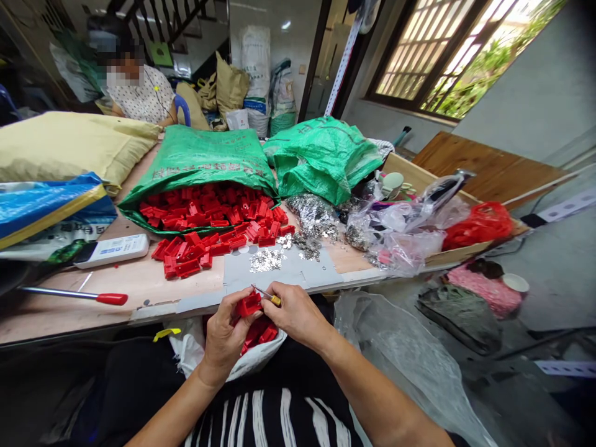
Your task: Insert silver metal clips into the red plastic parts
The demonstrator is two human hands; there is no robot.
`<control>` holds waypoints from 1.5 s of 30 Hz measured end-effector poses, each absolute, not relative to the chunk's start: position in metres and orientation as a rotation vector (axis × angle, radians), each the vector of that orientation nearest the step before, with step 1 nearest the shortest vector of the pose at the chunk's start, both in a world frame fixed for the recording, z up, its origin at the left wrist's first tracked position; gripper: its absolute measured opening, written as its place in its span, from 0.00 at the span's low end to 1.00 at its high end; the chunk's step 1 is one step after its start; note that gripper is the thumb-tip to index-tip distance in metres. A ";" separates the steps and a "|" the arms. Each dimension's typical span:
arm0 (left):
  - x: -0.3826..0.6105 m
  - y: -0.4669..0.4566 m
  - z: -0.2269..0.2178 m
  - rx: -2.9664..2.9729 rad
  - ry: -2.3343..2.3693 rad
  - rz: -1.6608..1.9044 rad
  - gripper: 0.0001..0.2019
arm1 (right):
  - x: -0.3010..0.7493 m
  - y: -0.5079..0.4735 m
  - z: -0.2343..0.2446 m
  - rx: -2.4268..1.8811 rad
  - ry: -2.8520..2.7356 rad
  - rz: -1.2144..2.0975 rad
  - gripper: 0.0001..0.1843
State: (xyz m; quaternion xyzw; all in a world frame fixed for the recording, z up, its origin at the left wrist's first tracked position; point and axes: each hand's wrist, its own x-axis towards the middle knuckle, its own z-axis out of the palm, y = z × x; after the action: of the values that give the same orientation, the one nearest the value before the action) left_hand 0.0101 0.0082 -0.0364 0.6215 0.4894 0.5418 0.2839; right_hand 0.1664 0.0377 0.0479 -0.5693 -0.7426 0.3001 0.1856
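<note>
Left hand [226, 335] grips a red plastic part [249, 305]; right hand [294, 314] pinches a yellow-handled tool [275, 300]. Large stock of red parts [205, 211] remains ahead in a green sack [200, 149].

Red plastic block [250, 304] gripped in left hand [226, 335], small yellow-handled screwdriver [269, 297] pinched in right hand [295, 313], above white bag [192, 349] of red blocks; green woven sack [200, 158] spilling more across wooden table [93, 316], upper centre.

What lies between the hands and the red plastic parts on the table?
A grey card with silver metal pieces on it, seen in the head view.
</note>
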 end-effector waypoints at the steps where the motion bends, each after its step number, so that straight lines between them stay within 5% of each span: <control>1: 0.010 0.008 -0.038 1.621 1.291 1.455 0.16 | 0.167 0.038 0.046 -1.579 -2.086 0.860 0.06; 29: 0.018 0.000 -0.034 1.731 1.354 1.459 0.18 | 0.170 0.049 0.011 -1.311 -1.677 1.445 0.09; 45: 0.007 -0.005 -0.037 1.448 1.098 1.354 0.14 | 0.172 0.036 -0.010 -1.029 -1.196 1.967 0.27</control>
State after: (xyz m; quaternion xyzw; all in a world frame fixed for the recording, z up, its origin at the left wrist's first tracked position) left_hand 0.0071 -0.0052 -0.0366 0.5786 0.4389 0.5411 0.4239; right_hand 0.1719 0.0361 -0.0098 -0.3886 -0.4517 0.7429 0.3050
